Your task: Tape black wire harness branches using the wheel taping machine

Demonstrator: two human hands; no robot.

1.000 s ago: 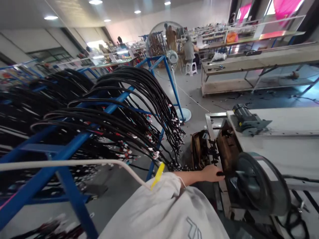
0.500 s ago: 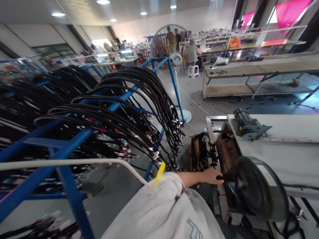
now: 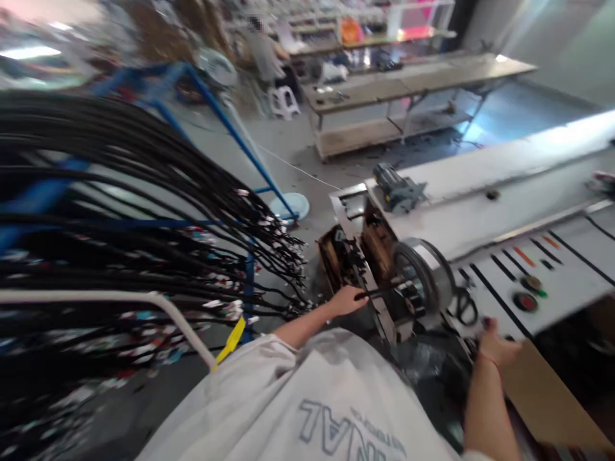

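Observation:
My left hand (image 3: 348, 301) is closed around the end of a thin black strip (image 3: 379, 291), which stretches toward a large dark reel (image 3: 425, 275) at the near end of the bench. To the right of the reel, my right hand (image 3: 497, 349) is at the bench edge with its fingers apart; a small dark spot shows at one fingertip, too blurred to name. Black-handled scissors (image 3: 465, 307) lie between the reel and my right hand. Two small round rolls, one greenish-brown (image 3: 531, 283) and one dark with a red centre (image 3: 524, 301), sit farther right.
Black cable bundles (image 3: 144, 160) with white connectors hang over a blue rack (image 3: 230, 134) on my left. A grey motor (image 3: 396, 189) sits on the white bench (image 3: 461, 198). Cardboard (image 3: 552, 397) is below my right hand. A person (image 3: 264, 54) sits beyond.
My view has swung right and down, bringing my right hand, the scissors and the rolls into sight. My left hand stays closed near the reel.

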